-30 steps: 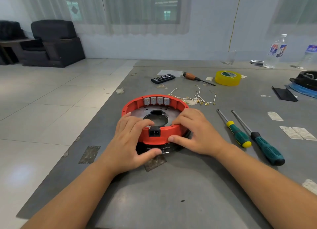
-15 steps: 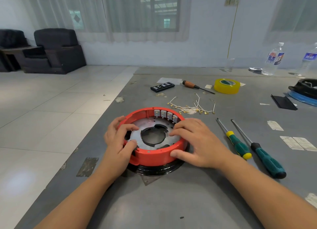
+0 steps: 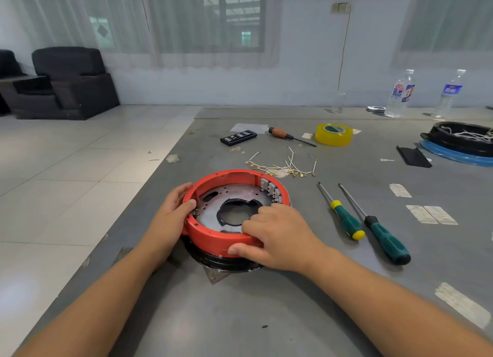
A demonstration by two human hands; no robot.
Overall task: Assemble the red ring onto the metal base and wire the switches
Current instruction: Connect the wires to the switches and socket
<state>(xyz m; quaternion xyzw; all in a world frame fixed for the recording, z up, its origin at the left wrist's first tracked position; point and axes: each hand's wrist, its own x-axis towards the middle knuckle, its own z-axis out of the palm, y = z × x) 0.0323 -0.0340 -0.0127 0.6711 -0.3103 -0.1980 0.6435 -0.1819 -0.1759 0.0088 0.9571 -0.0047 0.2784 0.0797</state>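
The red ring [image 3: 224, 240] sits on the round metal base [image 3: 210, 213], which has a dark centre hole and rests on a black disc [image 3: 226, 263]. Several grey switches [image 3: 270, 189] line the ring's inner right wall. My left hand [image 3: 170, 217] grips the ring's left rim, thumb hooked inside. My right hand [image 3: 277, 233] grips the near right rim, fingers curled over the top, thumb on the outer wall. Short white wires with brass terminals [image 3: 282, 165] lie on the table just behind the ring.
Two green-handled screwdrivers [image 3: 346, 219] [image 3: 384, 239] lie right of the ring. Further back are a black bit case [image 3: 238, 137], a brown-handled screwdriver [image 3: 288, 135], yellow tape [image 3: 334, 134], a black tray on a blue ring [image 3: 458, 143] and two bottles [image 3: 400, 93]. The table's left edge [image 3: 149, 196] drops to the floor.
The ring has been turned on the base: the switch row went from the far side to the right, and the black socket at the front went out of sight. Both hands shifted along the rim.
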